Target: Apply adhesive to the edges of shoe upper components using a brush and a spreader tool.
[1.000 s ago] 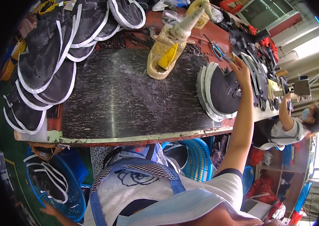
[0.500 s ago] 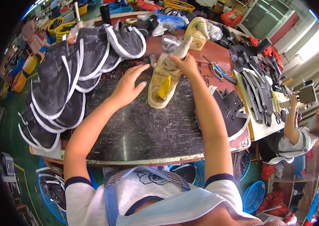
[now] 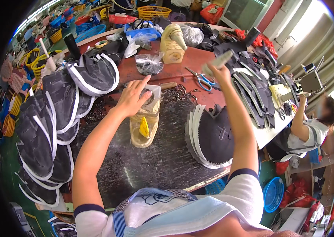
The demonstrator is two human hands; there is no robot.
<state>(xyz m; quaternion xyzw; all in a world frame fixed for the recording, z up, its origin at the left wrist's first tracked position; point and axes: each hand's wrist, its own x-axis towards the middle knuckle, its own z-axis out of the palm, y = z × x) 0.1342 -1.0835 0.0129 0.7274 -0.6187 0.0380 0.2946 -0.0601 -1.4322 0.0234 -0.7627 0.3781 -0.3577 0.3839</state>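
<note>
A workshop, judging by the scuffed bench (image 3: 167,162), scissors (image 3: 199,75), white-edged dark pieces (image 3: 36,134) and plastic baskets (image 3: 273,194).

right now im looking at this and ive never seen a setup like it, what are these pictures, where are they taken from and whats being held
These are a person's bare hands, seen from the left of two fisheye cameras worn on the head, looking down; the lens bends straight edges. The right hand holds a pale, tapered piece, blurred. The left hand is at the rear of a foot-shaped last; contact is unclear. On the red table lie white-edged black panels at left and blue-handled scissors.
</note>
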